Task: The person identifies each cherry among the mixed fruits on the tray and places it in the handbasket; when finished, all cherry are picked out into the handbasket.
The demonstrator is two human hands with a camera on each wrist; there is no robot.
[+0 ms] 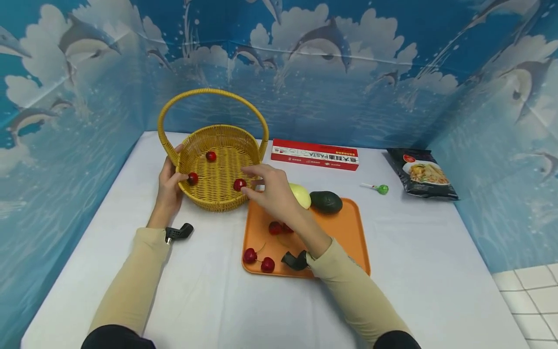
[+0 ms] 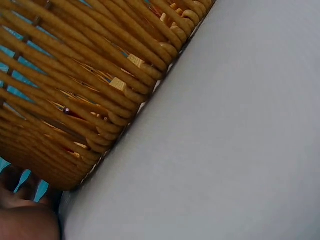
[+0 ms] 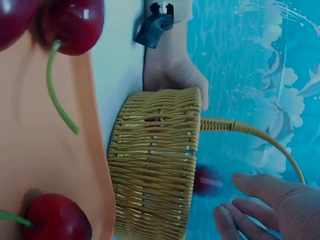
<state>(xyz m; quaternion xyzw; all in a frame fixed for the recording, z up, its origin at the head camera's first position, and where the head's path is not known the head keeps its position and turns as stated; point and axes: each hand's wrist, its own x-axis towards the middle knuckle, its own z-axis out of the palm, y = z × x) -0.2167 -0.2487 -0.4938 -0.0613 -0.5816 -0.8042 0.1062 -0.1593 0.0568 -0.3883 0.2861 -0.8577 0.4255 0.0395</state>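
Note:
My left hand (image 1: pixel 169 186) grips the left rim of a yellow woven basket (image 1: pixel 220 206), thumb over the edge and fingers outside. In the left wrist view the basket's wall (image 2: pixel 75 65) fills the upper left. Inside lie two red cherries, one at the back (image 1: pixel 211 156) and one by my left thumb (image 1: pixel 193 178). At the basket's right side my right hand (image 1: pixel 274 191) has its fingers spread apart. A blurred cherry (image 3: pixel 207 181) is in the air at the basket's mouth, separate from those fingertips in the right wrist view.
An orange tray (image 1: pixel 344 237) holds several more cherries (image 1: pixel 268 264), a dark green avocado (image 1: pixel 326 202) and a pale yellow-green fruit (image 1: pixel 301 195), partly hidden. Behind are a red pasta box (image 1: pixel 315 155), a green lollipop (image 1: pixel 382 189) and a black noodle packet (image 1: pixel 423 173).

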